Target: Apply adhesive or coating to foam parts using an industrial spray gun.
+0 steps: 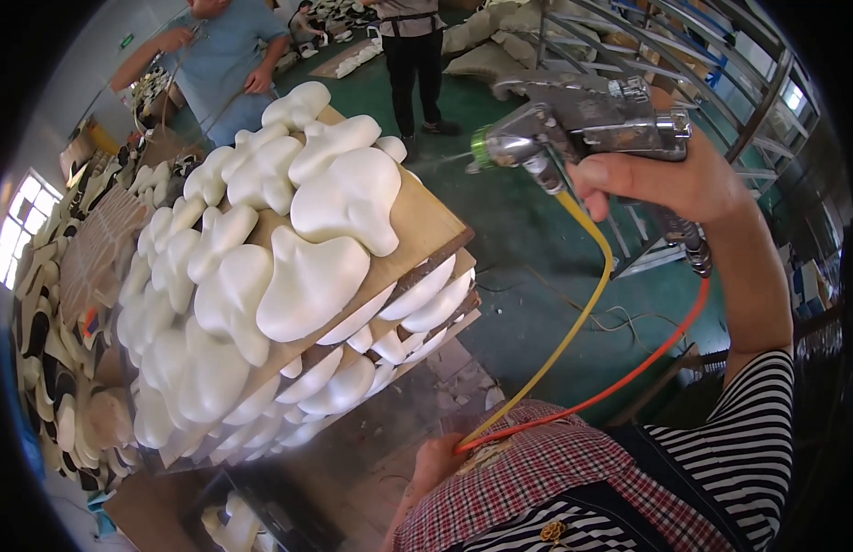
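My right fingers (624, 175) are curled round the metal spray gun (619, 124), closed on its body. My left fingers (445, 453) are low by my apron (537, 455), where the yellow hose (573, 336) and the orange-red hose (652, 351) come together; I cannot tell how tightly they hold them. I judge this to be the spraying step, though I can't tell for sure whether anything is leaving the green-ringed nozzle (481, 149). The next move seems to call for a steady wrist, sweeping the nozzle over the load without bumping it. The white moulded pieces (348, 193) lie to the left of my right fingers, apart from them, crowded on the top board (433, 221), with more layers beneath. Farther out, a person in a blue top (231, 74) stands beyond the stack, and a metal rack (757, 115) rises at right.
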The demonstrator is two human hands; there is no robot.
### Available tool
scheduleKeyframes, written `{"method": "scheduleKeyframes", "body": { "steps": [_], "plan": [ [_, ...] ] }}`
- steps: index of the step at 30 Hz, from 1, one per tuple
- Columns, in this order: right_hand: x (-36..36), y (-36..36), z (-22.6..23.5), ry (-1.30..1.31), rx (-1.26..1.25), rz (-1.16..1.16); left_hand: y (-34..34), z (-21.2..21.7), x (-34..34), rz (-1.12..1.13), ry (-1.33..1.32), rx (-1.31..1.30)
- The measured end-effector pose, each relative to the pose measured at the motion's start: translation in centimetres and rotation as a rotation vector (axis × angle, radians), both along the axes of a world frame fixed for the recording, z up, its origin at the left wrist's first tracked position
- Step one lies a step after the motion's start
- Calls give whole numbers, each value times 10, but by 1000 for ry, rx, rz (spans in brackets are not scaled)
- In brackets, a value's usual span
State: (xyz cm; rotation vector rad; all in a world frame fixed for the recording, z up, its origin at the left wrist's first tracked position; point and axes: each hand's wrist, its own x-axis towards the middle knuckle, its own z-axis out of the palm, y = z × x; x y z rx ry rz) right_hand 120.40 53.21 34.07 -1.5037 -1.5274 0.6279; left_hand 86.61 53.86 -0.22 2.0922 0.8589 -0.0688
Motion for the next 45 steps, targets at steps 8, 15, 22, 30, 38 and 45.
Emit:
{"method": "scheduleKeyframes", "body": {
  "steps": [8, 15, 22, 30, 38, 45],
  "plan": [
    [31, 59, 8, -42, 112, 51, 9, -9, 7, 43, 23, -35],
    [42, 95, 15, -139, 46, -53, 15, -3, 23, 173, 44, -59],
    [65, 133, 14, -173, 151, 18, 18, -9, 35, 152, -21, -42],
    [81, 127, 9, -130, 85, 12, 26, -6, 40, 166, 37, 1],
    [70, 139, 13, -103, -7, 12, 45, -12, 35, 178, -40, -21],
    [2, 184, 13, 25, 93, 132, 76, -3, 12, 155, -27, -54]
  ]
}}
